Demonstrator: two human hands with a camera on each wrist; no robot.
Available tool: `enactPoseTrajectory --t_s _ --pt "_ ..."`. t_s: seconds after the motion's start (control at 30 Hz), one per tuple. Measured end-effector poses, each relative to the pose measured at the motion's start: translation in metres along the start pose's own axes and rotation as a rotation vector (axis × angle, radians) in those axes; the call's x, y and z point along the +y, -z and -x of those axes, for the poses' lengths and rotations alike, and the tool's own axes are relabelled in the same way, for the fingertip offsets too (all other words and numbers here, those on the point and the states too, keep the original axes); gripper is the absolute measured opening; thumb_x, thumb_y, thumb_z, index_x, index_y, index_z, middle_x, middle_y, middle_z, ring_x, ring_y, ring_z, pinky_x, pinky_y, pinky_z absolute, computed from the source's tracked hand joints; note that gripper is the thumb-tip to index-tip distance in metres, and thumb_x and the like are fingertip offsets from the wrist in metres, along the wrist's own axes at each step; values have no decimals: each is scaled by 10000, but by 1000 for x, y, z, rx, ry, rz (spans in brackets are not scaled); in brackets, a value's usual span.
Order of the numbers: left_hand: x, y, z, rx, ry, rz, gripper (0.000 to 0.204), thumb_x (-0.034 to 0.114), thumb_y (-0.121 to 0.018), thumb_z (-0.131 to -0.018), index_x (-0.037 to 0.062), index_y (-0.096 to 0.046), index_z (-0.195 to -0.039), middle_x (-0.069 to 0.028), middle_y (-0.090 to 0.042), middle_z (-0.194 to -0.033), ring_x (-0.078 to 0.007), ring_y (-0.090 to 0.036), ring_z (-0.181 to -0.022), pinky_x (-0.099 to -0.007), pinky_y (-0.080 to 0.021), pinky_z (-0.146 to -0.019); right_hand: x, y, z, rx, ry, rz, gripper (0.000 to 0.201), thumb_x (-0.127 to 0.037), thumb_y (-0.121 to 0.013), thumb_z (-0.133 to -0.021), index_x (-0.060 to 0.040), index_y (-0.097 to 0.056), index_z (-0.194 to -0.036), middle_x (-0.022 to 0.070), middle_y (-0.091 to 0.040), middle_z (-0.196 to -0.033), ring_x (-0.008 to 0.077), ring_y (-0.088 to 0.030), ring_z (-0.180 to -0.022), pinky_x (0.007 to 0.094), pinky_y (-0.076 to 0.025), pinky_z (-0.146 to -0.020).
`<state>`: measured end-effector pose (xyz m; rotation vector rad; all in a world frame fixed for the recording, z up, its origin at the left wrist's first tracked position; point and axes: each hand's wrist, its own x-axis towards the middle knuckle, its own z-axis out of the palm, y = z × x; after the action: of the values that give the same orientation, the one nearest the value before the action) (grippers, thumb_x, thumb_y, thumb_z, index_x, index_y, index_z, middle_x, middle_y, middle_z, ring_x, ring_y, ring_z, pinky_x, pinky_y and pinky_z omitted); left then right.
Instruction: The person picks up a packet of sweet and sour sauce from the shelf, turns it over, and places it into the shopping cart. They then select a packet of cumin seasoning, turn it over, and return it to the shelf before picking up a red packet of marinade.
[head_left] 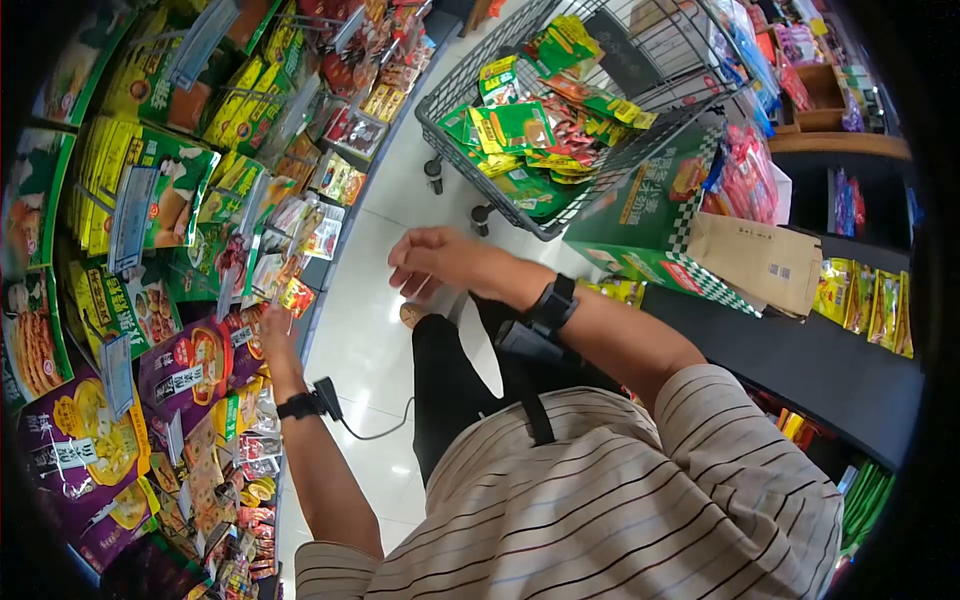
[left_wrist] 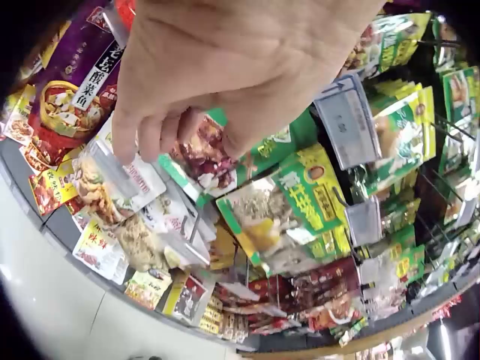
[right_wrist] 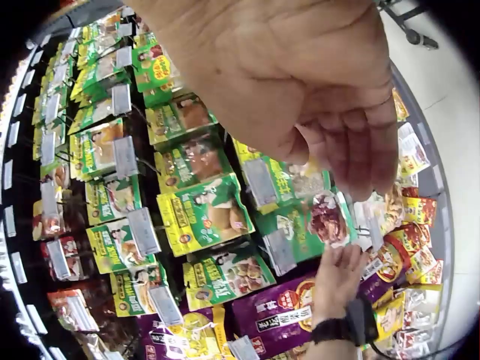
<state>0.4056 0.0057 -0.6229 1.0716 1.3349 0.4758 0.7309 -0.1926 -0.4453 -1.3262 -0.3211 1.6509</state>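
Note:
My left hand (head_left: 283, 345) is at the shelf of hanging food packets, beside a purple packet (head_left: 185, 378). Thumb and fingers of the left hand (left_wrist: 240, 67) are spread apart over a green packet with a dark meat picture (left_wrist: 204, 150); whether they touch it is unclear. From the right wrist, that left hand (right_wrist: 339, 281) appears at the lower edge of the green packet (right_wrist: 300, 229). Over the floor, my right hand (head_left: 450, 265) hangs with loosely bent fingers and nothing in it. The same right hand (right_wrist: 300, 90) shows large in front of the shelf.
A grey shopping cart (head_left: 548, 228) holding many green and yellow packets stands ahead, right of the shelf. Beside it are a green display box (head_left: 640, 210) and a cardboard box (head_left: 755, 262). Pale floor (head_left: 355, 330) lies between shelf and cart. Price tags (left_wrist: 349, 124) stick out before the packets.

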Motion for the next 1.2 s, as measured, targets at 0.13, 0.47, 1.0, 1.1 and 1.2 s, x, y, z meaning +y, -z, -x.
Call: enactPoseTrajectory --t_s 0.13,0.47,1.0,1.1,1.2 --pt "32 -49 81 -89 126 -74 468 391 -593 -951 91 -529 -1304 -63 -586 -1206 -232 -577 -1157 -396 -442 -953 -58 51 26 40 136 140 233 -231 -569 -956 -23 -603 -1054 110 -695 -956 193 -688 -808 321 -571 -712" --pt "52 -167 161 -113 179 -153 614 453 -546 -976 -9 -465 -1373 -204 -576 -1290 -286 -595 -1173 -404 -460 -998 -166 257 3 286 427 327 256 -217 -588 -944 11 -627 -1054 100 -698 -983 173 -686 -875 328 -587 -779" --pt "66 -268 214 -34 399 -196 502 375 -513 -1003 -17 -521 -1316 -155 -625 -1194 -257 -631 -1106 -372 -445 -1009 24 346 -156 485 -85 1235 439 -364 -673 -854 5 -634 -1088 234 -653 -1137 393 -650 -1026 461 -541 -859" --pt "61 -271 215 -24 422 -214 551 424 -528 -993 -16 -520 -1323 -176 -617 -1218 -263 -630 -1089 -384 -462 -984 40 336 -164 558 -142 1288 480 -392 -676 -870 -14 -589 -1154 191 -598 -1196 381 -601 -1116 475 -523 -895" --pt "62 -277 211 -33 433 -242 545 420 -526 -993 -14 -521 -1322 -175 -625 -1204 -258 -631 -1091 -382 -460 -989 55 330 -176 608 -149 1370 490 -408 -673 -882 -37 -561 -1182 157 -564 -1197 344 -542 -1144 464 -480 -929"
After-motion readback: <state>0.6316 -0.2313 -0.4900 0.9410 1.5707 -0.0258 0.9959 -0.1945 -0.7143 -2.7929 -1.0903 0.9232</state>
